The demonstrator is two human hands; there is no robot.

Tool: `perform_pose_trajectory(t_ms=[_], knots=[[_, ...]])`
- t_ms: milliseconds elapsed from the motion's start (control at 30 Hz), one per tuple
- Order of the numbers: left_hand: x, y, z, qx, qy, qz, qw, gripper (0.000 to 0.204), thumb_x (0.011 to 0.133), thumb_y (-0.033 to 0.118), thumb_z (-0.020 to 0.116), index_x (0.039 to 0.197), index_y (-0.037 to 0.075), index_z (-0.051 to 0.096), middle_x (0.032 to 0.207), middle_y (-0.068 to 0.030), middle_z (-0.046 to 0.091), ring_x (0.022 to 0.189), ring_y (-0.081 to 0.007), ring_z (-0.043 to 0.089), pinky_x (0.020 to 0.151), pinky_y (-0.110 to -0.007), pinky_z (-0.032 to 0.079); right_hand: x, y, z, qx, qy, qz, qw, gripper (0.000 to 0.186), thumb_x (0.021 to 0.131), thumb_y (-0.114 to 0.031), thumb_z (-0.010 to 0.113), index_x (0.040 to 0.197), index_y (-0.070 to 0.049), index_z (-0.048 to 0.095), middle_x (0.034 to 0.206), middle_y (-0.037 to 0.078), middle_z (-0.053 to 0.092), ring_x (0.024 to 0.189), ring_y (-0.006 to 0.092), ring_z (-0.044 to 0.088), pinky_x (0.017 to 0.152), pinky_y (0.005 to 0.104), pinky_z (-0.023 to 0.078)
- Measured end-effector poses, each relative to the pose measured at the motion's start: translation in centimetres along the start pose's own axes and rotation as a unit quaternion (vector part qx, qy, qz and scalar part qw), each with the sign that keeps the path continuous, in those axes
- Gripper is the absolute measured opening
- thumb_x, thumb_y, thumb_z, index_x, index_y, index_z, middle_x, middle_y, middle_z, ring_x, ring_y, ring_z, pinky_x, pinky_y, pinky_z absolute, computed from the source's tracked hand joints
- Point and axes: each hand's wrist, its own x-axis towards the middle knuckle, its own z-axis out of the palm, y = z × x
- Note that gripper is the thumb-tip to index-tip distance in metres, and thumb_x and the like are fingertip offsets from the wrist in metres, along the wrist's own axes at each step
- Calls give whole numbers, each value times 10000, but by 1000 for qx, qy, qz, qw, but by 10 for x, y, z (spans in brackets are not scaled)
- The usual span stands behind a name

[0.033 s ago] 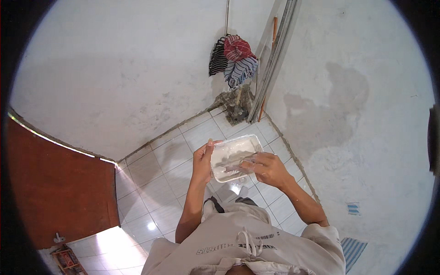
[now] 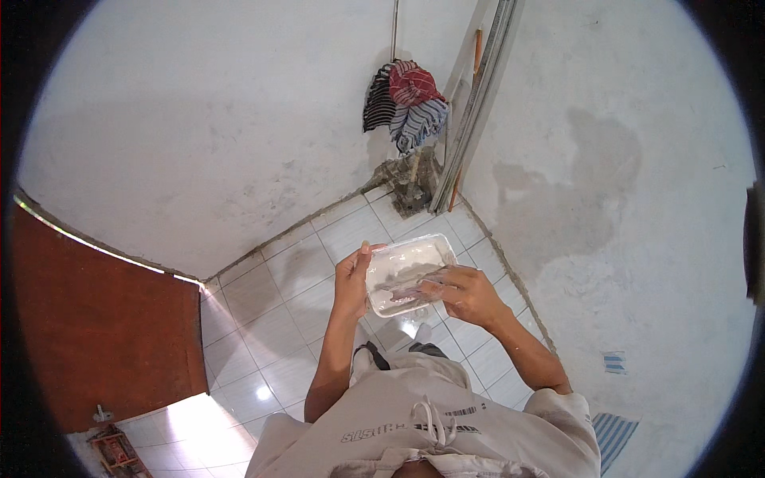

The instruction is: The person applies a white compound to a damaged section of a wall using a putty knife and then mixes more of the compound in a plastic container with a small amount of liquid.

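Note:
A shallow white tray with rounded corners is held in front of my body, over the floor. Wet white paste coats its inside, thinner and greyer across the middle. My left hand grips the tray's left end, thumb up along the rim. Over the right part of the tray, my right hand reaches in with bent fingers that are smeared with paste. Those fingers close around something thin and pale at the paste; its kind I cannot make out.
White walls meet at a corner ahead, where striped cloths hang and long metal bars lean. Rough broken plaster shows at the corner's foot. Pale tiles cover the floor. A red-brown door panel stands left, a damp patch marks the right wall.

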Motion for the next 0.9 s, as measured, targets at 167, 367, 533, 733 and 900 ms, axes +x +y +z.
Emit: perform_pose_trajectory(t_ms=[167, 367, 533, 733, 900], knots=[[2, -3, -4, 17, -21, -25, 999, 469, 962, 396, 551, 1083, -49, 639, 969, -106, 677, 846, -154, 640, 750, -294, 530, 3, 5, -14, 53, 35, 37, 997, 447, 637, -36, 684, 1057, -189, 682, 827, 37, 667, 700, 239, 655, 602, 350, 541], [-3, 3, 0, 1, -22, -28, 999, 463, 965, 388, 548, 1093, -47, 639, 972, -108, 676, 829, -152, 640, 742, -282, 529, 10, 0, -22, 91, -30, 60, 994, 403, 663, -13, 670, 1043, -145, 684, 834, 64, 677, 682, 268, 647, 607, 351, 538], [-6, 10, 1, 34, -33, -27, 999, 441, 975, 377, 533, 1089, -33, 652, 926, -92, 678, 800, -130, 630, 712, -269, 527, 19, 5, -11, 104, -15, 72, 992, 435, 620, 89, 637, 1009, -98, 688, 905, 104, 691, 752, 293, 657, 650, 356, 541], [-11, 20, 3, 16, -36, -33, 999, 422, 987, 362, 516, 1083, -23, 661, 893, -84, 679, 780, -122, 632, 682, -272, 536, 28, 8, -15, 95, 55, 62, 992, 461, 596, 80, 637, 1025, -84, 684, 895, 103, 689, 755, 289, 661, 645, 356, 548], [-14, 19, 1, 4, -31, -31, 999, 422, 984, 358, 522, 1068, -31, 660, 912, -93, 677, 780, -134, 635, 684, -286, 542, 21, 7, -3, -14, -7, 6, 1000, 544, 600, -60, 706, 1135, -148, 659, 811, 51, 622, 724, 250, 637, 650, 348, 553]])
